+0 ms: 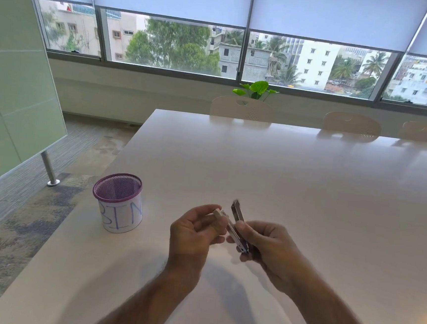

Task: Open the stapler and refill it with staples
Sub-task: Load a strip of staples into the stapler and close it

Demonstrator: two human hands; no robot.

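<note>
A small metal stapler [238, 223] is held above the white table [308, 183], near its front. It stands open: the top arm tilts up and away, and the silver staple channel below it lies exposed. My right hand [264, 246] grips the stapler's rear end with thumb and fingers. My left hand [193, 232] holds a small pale block [218, 215], which looks like a staple strip or box, right beside the channel's front end. Whether the block touches the channel is unclear.
A purple mesh cup [118, 202] wrapped in white paper marked "BIN" stands on the table to the left of my hands. Pale chairs [241, 108] line the far side, with a green plant [257, 89] behind. A glass partition [12, 92] stands left.
</note>
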